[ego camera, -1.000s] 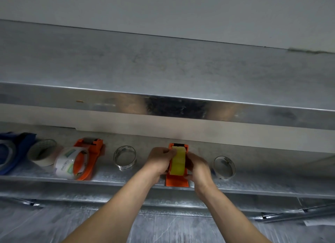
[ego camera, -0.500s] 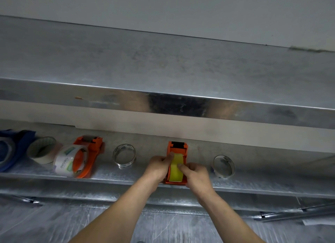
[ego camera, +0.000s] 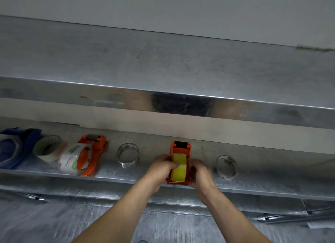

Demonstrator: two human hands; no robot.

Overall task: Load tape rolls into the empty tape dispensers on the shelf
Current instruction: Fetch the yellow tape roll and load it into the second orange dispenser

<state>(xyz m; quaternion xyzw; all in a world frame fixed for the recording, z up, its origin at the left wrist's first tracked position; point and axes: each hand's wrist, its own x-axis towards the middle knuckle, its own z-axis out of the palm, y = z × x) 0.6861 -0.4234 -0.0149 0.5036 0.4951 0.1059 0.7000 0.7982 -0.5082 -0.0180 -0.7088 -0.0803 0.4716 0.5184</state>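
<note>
Between left hand (ego camera: 160, 168), right hand (ego camera: 201, 172) fingers (ego camera: 175, 164) gripping orange dispenser (ego camera: 180, 147): yellow roll (ego camera: 178, 170).

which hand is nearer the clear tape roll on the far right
Right. The right hand holds the orange dispenser just left of the clear tape roll; the left hand grips the dispenser's other side.

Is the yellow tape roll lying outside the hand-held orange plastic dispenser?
No, the yellow tape roll sits inside the hand-held orange plastic dispenser.
</note>
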